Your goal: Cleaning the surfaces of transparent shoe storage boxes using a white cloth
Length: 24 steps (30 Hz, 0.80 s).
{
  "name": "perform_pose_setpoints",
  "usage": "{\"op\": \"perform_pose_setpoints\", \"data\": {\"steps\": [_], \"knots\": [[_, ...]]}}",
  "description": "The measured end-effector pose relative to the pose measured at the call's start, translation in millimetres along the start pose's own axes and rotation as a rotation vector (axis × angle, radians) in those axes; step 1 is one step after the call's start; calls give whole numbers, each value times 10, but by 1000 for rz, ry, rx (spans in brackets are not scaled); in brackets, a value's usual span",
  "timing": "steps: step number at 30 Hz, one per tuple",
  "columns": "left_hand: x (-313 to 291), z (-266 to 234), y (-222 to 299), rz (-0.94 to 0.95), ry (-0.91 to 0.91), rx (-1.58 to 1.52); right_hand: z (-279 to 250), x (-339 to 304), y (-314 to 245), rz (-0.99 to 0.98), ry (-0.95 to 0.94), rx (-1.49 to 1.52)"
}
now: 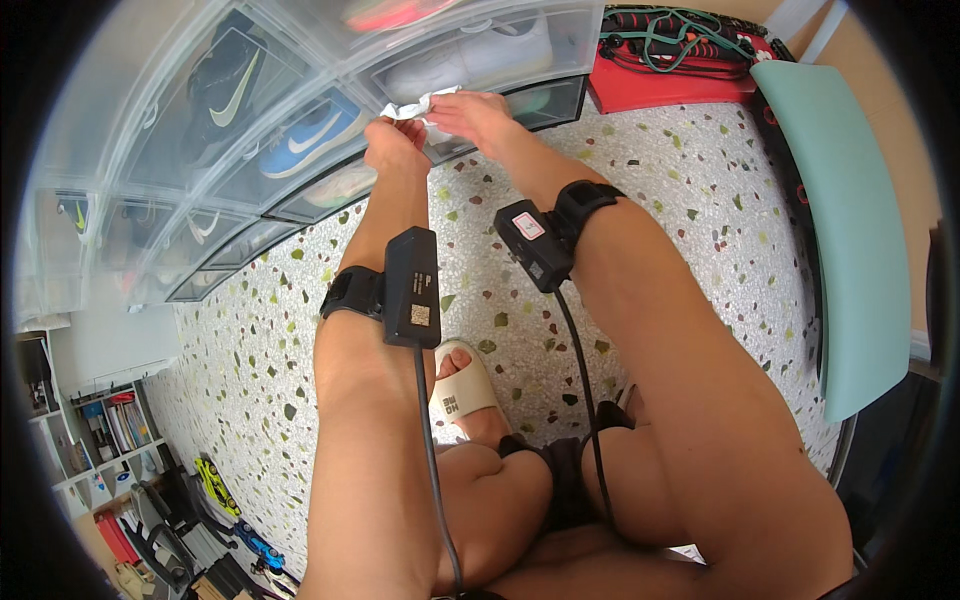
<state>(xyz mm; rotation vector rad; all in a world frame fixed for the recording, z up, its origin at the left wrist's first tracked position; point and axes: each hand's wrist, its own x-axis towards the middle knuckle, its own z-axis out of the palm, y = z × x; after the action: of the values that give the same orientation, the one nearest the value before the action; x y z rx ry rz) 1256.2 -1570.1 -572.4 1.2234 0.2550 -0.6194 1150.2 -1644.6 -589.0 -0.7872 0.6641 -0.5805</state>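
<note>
In front of the stacked clear shoe boxes, both my arms reach forward and end close together. A crumpled white tissue or cloth sits between my hands. My left hand, fingers curled, grips its near left side. My right hand comes from the right, its fingers closed over the right end. Behind the white piece is a box front with pale shoes inside. To the left, a blue shoe and a dark shoe with a pale mark show through other boxes.
Speckled terrazzo floor lies below. A red case bears coiled ropes with black and red handles. A pale green panel stands at right. Shelves and toy cars are at lower left. Black devices with cables strap my forearms.
</note>
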Motion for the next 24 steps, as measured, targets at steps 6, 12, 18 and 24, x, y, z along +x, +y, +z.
{"op": "perform_pose_setpoints", "data": {"steps": [6, 12, 18, 24], "knots": [[-81, 96, -99, -22, -132, 47, -266, -48, -404, -50, 256, -45], [-381, 563, -377, -77, -378, 205, -539, -79, -588, -170, 546, 28], [-818, 1083, -652, -76, -588, 417, -1242, -115, -919, -338, 662, -18], [-965, 1358, -635, -36, -545, 409, -1293, -343, -1232, -401, 469, 90]]}}
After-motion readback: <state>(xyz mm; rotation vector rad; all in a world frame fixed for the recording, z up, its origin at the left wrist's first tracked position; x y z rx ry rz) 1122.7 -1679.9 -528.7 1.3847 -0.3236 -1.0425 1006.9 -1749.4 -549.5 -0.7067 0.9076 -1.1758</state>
